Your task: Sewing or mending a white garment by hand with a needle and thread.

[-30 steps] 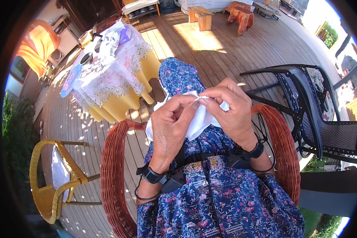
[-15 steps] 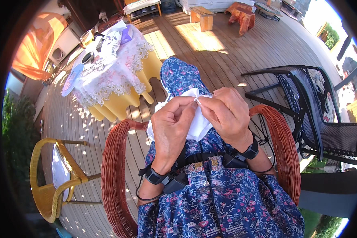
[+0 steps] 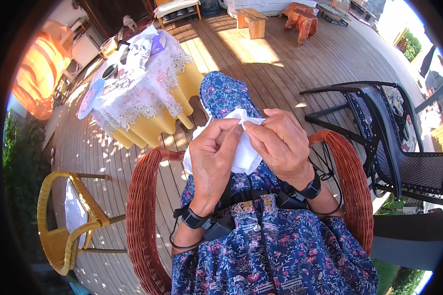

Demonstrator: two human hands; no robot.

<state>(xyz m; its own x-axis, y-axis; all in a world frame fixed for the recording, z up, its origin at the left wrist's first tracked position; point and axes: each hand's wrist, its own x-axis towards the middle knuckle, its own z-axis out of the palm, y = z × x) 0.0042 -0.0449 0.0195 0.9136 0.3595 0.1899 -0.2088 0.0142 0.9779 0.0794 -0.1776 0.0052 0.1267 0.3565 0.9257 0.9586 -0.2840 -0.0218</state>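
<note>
A white cloth point(image 3: 245, 160) hangs over my lap, its upper edge gathered between my two hands. My left hand point(image 3: 212, 152) pinches that edge between thumb and forefinger. Close beside it, my right hand point(image 3: 276, 141) is closed, thumb and forefinger pressed together at the same edge. Whether a needle or thread sits between the fingertips is too small to make out. Under the cloth lies my blue floral garment point(image 3: 275, 246). Each wrist wears a black band.
Reddish wicker armrests point(image 3: 143, 221) flank me. A table with a lace cloth point(image 3: 142, 98) and several items stands front left. A yellow wicker chair point(image 3: 47, 216) is at left, a black mesh chair point(image 3: 379, 132) at right. Wooden stools point(image 3: 253, 24) stand on the far deck.
My right fingers have shifted very slightly at the cloth's edge; both hands stay pinched. At the far left, the orange curtain has billowed into a different shape.
</note>
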